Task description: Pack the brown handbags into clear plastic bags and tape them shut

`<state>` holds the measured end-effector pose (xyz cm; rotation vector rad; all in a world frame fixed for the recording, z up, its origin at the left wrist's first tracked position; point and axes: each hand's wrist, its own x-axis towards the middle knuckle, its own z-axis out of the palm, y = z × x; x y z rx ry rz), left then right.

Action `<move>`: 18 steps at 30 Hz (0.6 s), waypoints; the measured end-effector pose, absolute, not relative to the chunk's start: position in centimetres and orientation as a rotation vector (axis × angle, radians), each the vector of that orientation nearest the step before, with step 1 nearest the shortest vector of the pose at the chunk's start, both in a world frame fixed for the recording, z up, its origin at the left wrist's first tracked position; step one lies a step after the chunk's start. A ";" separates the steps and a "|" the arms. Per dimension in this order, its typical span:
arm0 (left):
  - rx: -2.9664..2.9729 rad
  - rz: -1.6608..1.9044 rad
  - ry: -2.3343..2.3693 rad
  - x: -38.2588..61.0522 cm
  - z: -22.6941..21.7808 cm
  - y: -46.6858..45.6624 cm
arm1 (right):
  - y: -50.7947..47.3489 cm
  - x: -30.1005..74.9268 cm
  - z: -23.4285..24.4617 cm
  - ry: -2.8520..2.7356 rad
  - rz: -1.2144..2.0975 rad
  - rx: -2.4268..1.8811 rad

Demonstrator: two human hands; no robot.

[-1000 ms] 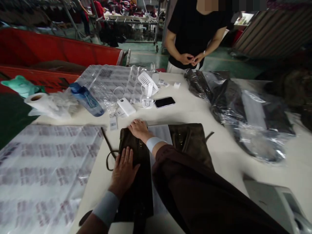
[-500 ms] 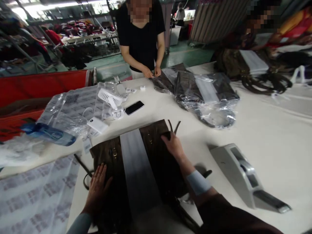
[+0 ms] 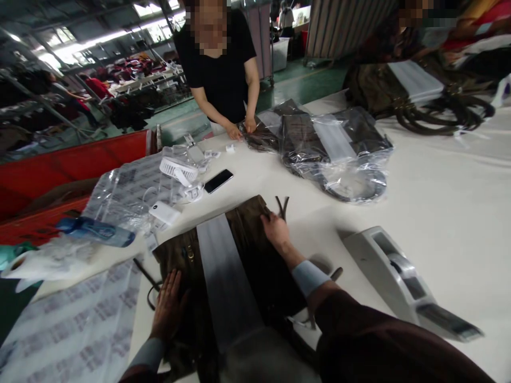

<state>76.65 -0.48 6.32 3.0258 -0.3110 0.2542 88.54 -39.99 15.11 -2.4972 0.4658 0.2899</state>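
Observation:
A dark brown handbag (image 3: pixel 275 274) lies on the white table close in front of me, with a pale wrapping strip (image 3: pixel 225 266) down its middle. My left hand (image 3: pixel 170 306) rests flat on its left side, fingers stretched out. At the upper right edge, my right hand (image 3: pixel 276 231) has its fingers closed on the bag's side; the fingertips are partly hidden. Thin dark straps (image 3: pixel 282 206) stick out just beyond that hand. A gold buckle (image 3: pixel 190 254) shows on the upper left of the bag. Its lower end is in shadow.
A grey tape dispenser (image 3: pixel 407 282) stands to the right. Bags in clear plastic (image 3: pixel 335 138) lie at the back, near a co-worker (image 3: pixel 219 74) handling one. Leftward are a black phone (image 3: pixel 219 181), a white fan (image 3: pixel 178 169), a blue bottle (image 3: pixel 99 232) and printed plastic sheets (image 3: pixel 80 319).
My right hand has closed more tightly at the bag's upper right edge. My left hand stays flat on the bag. The camera view has shifted slightly.

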 end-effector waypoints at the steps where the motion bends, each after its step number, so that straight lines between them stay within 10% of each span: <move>1: 3.026 0.248 -0.289 76.6 6.5 -0.7 | -40.5 89.2 14.8 0.530 0.324 -2.519; 18: 3.047 0.042 -0.120 76.6 8.5 -2.3 | -38.8 77.8 15.4 -0.277 0.240 -2.736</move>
